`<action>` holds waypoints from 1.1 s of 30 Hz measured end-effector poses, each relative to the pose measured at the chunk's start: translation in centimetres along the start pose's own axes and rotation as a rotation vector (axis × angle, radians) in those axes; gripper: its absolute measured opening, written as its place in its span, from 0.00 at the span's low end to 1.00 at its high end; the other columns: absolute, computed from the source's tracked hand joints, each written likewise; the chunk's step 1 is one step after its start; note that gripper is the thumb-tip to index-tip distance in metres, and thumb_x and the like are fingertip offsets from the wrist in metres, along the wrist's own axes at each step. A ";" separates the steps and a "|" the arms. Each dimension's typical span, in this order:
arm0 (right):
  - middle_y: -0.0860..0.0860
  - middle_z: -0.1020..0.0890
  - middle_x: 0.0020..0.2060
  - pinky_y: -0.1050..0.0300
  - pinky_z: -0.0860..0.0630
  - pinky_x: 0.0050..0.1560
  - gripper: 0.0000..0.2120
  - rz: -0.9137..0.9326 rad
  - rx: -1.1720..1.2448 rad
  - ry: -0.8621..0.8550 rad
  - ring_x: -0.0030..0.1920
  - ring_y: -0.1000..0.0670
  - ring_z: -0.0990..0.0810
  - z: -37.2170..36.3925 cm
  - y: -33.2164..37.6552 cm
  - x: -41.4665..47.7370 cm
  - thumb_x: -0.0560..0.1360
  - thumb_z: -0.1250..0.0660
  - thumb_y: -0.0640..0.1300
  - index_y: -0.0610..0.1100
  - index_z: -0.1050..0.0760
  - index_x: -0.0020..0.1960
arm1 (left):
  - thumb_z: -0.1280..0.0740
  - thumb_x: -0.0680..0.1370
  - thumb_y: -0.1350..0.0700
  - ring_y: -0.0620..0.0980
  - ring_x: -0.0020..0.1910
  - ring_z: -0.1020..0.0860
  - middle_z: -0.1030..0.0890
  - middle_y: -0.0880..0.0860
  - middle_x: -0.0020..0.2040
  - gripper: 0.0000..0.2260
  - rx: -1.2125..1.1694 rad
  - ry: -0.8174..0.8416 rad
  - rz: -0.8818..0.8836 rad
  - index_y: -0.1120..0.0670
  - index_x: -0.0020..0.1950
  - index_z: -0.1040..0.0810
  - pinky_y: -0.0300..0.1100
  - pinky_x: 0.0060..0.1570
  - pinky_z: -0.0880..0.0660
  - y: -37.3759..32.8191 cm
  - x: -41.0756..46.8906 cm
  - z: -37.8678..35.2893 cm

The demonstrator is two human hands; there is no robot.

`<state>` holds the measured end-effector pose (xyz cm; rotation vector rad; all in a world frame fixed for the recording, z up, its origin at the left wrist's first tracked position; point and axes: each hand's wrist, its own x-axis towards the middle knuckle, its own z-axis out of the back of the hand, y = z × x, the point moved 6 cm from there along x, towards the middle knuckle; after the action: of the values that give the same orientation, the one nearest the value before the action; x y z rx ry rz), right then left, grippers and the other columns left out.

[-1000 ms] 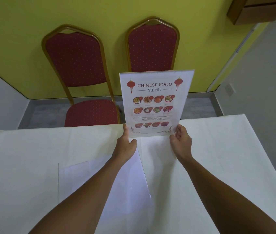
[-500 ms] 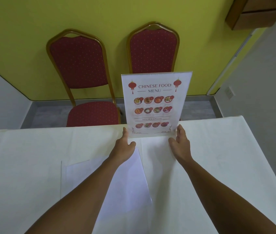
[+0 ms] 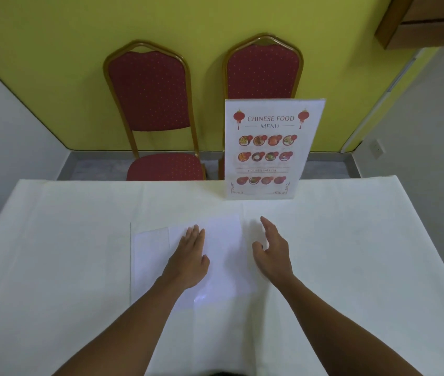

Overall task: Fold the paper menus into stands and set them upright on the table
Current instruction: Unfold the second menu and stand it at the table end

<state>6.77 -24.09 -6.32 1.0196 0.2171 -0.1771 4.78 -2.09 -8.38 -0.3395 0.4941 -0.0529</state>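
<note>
A "Chinese Food Menu" stand (image 3: 268, 150) stands upright by itself near the table's far edge, its printed face toward me. Closer to me, flat white sheets (image 3: 223, 256) lie on the white tablecloth, overlapping, blank side up. My left hand (image 3: 189, 257) lies flat on these sheets, palm down, fingers together. My right hand (image 3: 271, 249) hovers just right of the sheets, fingers spread, holding nothing. Both hands are well clear of the upright menu.
The table (image 3: 364, 267) is covered in a white cloth and fills the lower view. Two red padded chairs, the left chair (image 3: 153, 104) and the right chair (image 3: 264, 69), stand behind its far edge against a yellow wall. A wooden box (image 3: 427, 20) hangs upper right.
Both hands have let go of the upright menu and drawn back toward me. The left hand has come down onto the flat sheets. The menu stays standing alone.
</note>
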 end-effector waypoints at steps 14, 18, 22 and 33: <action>0.56 0.27 0.69 0.61 0.35 0.67 0.30 -0.020 0.072 0.031 0.68 0.54 0.29 -4.5 -1.5 -6.9 0.72 0.37 0.41 0.48 0.34 0.74 | 0.65 0.74 0.37 0.53 0.79 0.66 0.69 0.56 0.79 0.40 0.090 -0.089 0.028 0.59 0.81 0.63 0.43 0.75 0.67 4.2 -9.4 -5.6; 0.54 0.20 0.63 0.52 0.27 0.66 0.23 -0.204 0.343 -0.085 0.62 0.53 0.22 -3.8 -2.3 -6.1 0.73 0.36 0.41 0.48 0.26 0.68 | 0.46 0.79 0.37 0.52 0.78 0.68 0.70 0.56 0.79 0.43 0.077 -0.021 0.017 0.60 0.80 0.65 0.44 0.76 0.66 4.1 -9.5 -5.5; 0.39 0.20 0.60 0.48 0.24 0.63 0.17 -0.422 0.910 -0.112 0.58 0.43 0.18 -2.3 -2.9 -5.0 0.78 0.38 0.36 0.37 0.26 0.66 | 0.42 0.78 0.38 0.53 0.79 0.66 0.68 0.57 0.79 0.45 0.114 -0.059 0.004 0.59 0.81 0.64 0.44 0.77 0.63 3.8 -9.6 -4.9; 0.37 0.16 0.55 0.49 0.22 0.59 0.21 -0.419 1.411 0.020 0.57 0.41 0.17 -1.0 4.7 -4.9 0.77 0.49 0.40 0.32 0.27 0.64 | 0.38 0.79 0.62 0.59 0.64 0.21 0.20 0.61 0.65 0.17 0.035 -0.816 -0.322 0.62 0.66 0.20 0.54 0.61 0.22 2.6 -13.1 2.1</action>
<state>3.14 -20.61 -1.65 2.3698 0.3257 -0.7654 -5.79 2.77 -1.54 -0.3723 -0.3724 -0.2236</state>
